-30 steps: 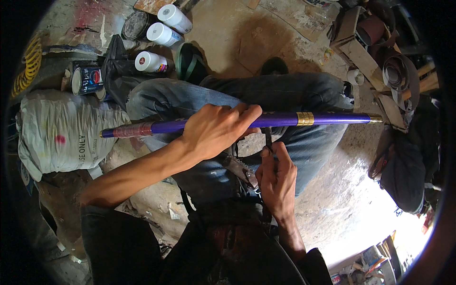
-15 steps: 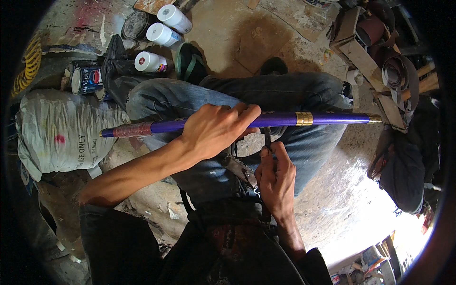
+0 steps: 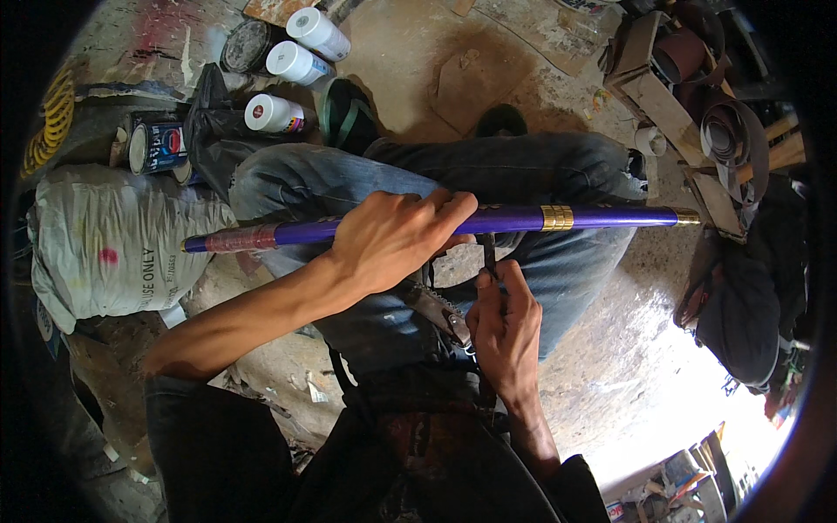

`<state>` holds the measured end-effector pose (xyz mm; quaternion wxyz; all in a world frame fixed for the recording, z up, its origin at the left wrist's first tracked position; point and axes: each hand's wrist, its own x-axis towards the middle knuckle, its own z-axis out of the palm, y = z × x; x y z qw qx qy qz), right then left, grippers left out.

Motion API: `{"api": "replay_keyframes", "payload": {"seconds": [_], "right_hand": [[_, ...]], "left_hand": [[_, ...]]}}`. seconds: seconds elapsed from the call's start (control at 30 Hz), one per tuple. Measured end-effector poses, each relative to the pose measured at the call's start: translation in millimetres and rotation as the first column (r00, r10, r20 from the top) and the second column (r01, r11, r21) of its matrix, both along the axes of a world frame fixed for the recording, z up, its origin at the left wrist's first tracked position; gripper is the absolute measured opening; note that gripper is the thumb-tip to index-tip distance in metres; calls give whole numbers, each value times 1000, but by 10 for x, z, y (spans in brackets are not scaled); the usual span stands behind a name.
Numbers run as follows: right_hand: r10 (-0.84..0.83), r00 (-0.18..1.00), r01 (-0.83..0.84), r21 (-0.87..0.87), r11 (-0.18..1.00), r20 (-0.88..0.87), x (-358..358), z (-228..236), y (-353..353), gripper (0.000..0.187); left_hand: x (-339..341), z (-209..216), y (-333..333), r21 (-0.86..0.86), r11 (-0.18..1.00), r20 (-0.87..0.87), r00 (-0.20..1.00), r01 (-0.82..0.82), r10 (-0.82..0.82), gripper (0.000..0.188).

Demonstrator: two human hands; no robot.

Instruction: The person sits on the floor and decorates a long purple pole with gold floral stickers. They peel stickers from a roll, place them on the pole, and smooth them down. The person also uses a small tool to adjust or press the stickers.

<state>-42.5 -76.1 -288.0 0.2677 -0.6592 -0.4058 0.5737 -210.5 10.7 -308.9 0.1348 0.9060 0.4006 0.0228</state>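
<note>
A long, slightly curved purple rod [image 3: 510,219] with gold bands and gold-coloured ends lies crosswise above my lap. Clear or reddish wrapping [image 3: 242,239] covers a stretch near its left end. My left hand [image 3: 388,237] is closed over the rod left of its middle, fingers wrapped around it. In my right hand [image 3: 508,324], a narrow dark flat tool [image 3: 489,251] is pinched between thumb and fingers. It points up at the rod's near edge, just right of my left hand. Whether its tip touches the rod, I cannot tell.
White lidded containers [image 3: 318,33] and a paint can [image 3: 159,146] stand at the far left, by a stuffed white sack [image 3: 131,240]. Sandpaper rolls [image 3: 731,131] sit by a wooden frame [image 3: 658,105] at right. My jeans-covered legs [image 3: 558,161] are below the rod.
</note>
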Motion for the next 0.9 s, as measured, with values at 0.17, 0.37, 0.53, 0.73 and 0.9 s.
{"api": "replay_keyframes", "payload": {"seconds": [0.17,0.37,0.53,0.73,0.9], "right_hand": [[3,1000,-3,-5,1000,5,-6,-16,-13,15],[3,1000,-3,30,1000,12,-20,-48,-32,14],[0,1000,0,-12,1000,-15,17,-37,-32,11],[11,1000,-11,13,1000,-12,42,-50,15,7],[-5,1000,5,24,1000,2,33,-64,29,16]], "left_hand": [[-6,-13,-4,2,1000,-2,1000,8,-8,33],[-22,-27,-28,5,1000,3,1000,2,-2,33],[-18,-45,-34,5,1000,6,1000,-2,2,32],[-31,-41,-14,0,1000,-1,1000,4,-4,31],[-38,-46,-2,7,1000,5,1000,2,-2,31]]}}
